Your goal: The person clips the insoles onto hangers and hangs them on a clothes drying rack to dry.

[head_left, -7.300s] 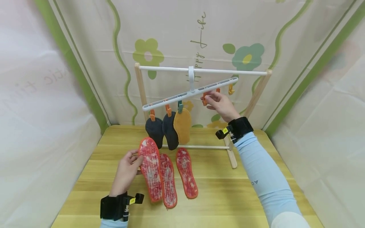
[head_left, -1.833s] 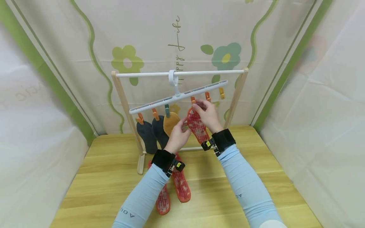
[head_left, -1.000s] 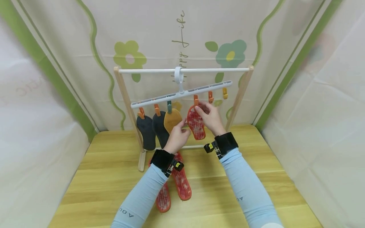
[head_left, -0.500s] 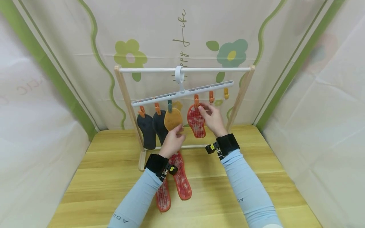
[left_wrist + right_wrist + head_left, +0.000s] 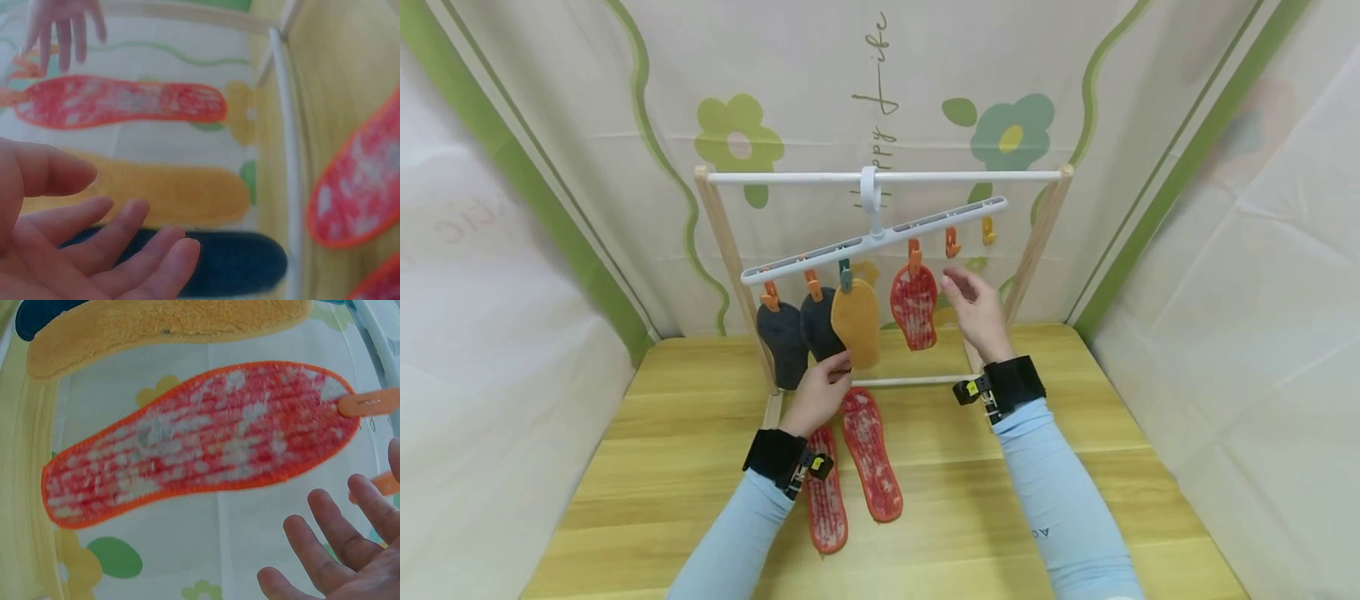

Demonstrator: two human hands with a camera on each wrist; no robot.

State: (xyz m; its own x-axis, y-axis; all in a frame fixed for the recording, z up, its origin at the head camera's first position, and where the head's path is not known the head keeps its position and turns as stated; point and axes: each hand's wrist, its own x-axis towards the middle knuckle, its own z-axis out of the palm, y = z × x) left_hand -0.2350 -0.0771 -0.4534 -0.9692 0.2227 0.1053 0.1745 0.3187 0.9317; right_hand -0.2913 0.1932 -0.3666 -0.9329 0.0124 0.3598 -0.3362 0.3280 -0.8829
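Note:
A red-and-white insole (image 5: 914, 308) with an orange edge hangs from an orange clip (image 5: 914, 257) on the grey hanger (image 5: 820, 263). Just right of it, my right hand (image 5: 977, 312) is held in the air, its fingers loose and apart from the insole in the right wrist view. My left hand (image 5: 820, 393) hovers low in front of the hanging yellow insole (image 5: 857, 321) and dark insoles (image 5: 784, 342), holding nothing; its fingers (image 5: 134, 219) are spread. Below it, two more red insoles (image 5: 871, 454) lie on the table, the left one (image 5: 827, 508) partly hidden by the left wrist.
The hanger hooks over the white top rod (image 5: 775, 178) of a wooden-legged rack (image 5: 1037, 233) and tilts up to the right. Another orange clip (image 5: 952, 242) and a yellow clip (image 5: 988, 231) hang without insoles. Patterned fabric walls (image 5: 1225, 333) enclose the wooden table (image 5: 1000, 517).
The left hand earlier held a red insole, which now hangs from the clip. Both hands have let go; the left has moved down and left, the right slightly right.

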